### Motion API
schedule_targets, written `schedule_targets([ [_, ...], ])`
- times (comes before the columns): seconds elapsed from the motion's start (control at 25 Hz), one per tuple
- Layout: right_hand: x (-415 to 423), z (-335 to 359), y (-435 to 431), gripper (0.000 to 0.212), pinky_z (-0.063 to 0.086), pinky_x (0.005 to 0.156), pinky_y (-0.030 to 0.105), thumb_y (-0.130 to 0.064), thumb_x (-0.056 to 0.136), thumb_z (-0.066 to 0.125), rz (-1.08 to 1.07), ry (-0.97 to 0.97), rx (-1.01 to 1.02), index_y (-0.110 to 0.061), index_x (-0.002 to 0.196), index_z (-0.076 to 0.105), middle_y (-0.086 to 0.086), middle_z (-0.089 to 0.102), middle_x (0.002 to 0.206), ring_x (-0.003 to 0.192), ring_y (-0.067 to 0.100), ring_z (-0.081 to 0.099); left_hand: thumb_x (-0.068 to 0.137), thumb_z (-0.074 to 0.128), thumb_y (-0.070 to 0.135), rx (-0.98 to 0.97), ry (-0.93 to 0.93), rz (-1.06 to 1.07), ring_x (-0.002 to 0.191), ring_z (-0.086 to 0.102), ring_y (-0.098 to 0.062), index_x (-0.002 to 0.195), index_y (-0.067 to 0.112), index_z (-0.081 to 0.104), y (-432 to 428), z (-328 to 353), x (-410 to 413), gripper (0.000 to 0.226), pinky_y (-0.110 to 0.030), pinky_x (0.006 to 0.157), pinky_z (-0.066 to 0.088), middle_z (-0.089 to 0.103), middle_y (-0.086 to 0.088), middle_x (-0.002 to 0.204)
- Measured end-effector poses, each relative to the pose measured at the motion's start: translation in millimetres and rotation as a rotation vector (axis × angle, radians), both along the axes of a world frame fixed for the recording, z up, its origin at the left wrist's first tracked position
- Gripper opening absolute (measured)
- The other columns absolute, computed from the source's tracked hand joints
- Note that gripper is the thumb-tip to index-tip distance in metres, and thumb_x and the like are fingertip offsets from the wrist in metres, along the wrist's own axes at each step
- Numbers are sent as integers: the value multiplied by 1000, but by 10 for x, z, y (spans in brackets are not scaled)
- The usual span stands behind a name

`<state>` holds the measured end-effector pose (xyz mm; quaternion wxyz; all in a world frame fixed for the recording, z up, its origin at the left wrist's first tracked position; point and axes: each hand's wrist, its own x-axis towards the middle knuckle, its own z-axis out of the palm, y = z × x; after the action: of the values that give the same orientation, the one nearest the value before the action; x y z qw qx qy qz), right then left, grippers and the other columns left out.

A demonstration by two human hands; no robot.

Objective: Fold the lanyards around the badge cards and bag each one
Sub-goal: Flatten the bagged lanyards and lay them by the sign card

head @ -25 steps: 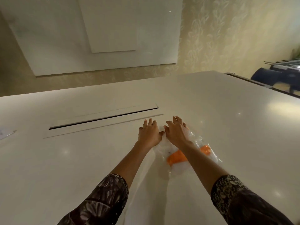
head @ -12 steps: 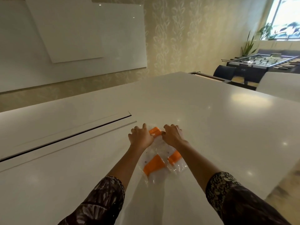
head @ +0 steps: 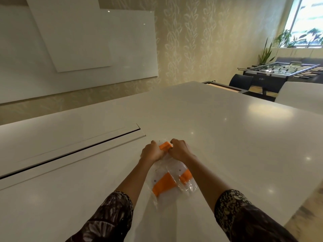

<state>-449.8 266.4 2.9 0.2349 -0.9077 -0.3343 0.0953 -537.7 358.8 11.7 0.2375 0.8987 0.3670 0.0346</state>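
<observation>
My left grip [head: 151, 152] and right grip [head: 180, 150], fingers curled, both pinch the far end of a clear bag [head: 187, 188] holding an orange lanyard [head: 164, 185], lying flat mid-worktop [head: 227, 137], well in from its right edge.

One head-worn wide-angle view; forward and down across the white table [head: 227, 130]; near edge close, far wall [head: 201, 41] beyond

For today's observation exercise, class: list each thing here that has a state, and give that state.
clear bag: filled, lying on table.
orange lanyard: folded, inside bag.
badge card: inside bag.
left hand: curled, gripping bag's far end.
right hand: curled, gripping bag's far end.
</observation>
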Motion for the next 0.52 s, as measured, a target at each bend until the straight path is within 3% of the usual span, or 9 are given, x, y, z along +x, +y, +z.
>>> schedule_targets([
  [0.12, 17, 43, 27, 35, 52, 83, 38, -26, 88, 58, -3, 50, 2, -7, 117, 60, 13, 62, 115, 101, 29, 60, 88, 59, 38, -129, -81, -6, 94, 63, -30, 99, 11, 56, -12, 61, 4, 30, -33, 77, 51, 59, -7, 89],
  [0.24, 25, 51, 26, 32, 53, 81, 36, -26, 89, 57, -23, 84, 25, -8, 115, 62, 12, 62, 115, 99, 27, 62, 87, 62, 28, -299, -160, 30, 83, 65, -27, 78, 13, 56, -25, 78, 7, 19, -36, 76, 55, 64, -9, 81],
  [0.4, -17, 56, 28, 31, 53, 81, 36, -26, 86, 63, -43, 123, 85, -8, 111, 65, 11, 63, 112, 96, 26, 62, 86, 66, 23, -460, -291, 121, 74, 61, -24, 78, 6, 60, -36, 95, -47, 20, -35, 71, 55, 64, -14, 81],
  [0.52, -80, 67, 59, 27, 53, 79, 35, -25, 86, 64, -50, 133, 147, -8, 106, 67, 11, 64, 109, 95, 25, 61, 89, 65, 20, -499, -379, 177, 90, 61, -27, 97, 0, 63, -7, 120, -111, 22, -39, 76, 56, 65, -19, 100],
])
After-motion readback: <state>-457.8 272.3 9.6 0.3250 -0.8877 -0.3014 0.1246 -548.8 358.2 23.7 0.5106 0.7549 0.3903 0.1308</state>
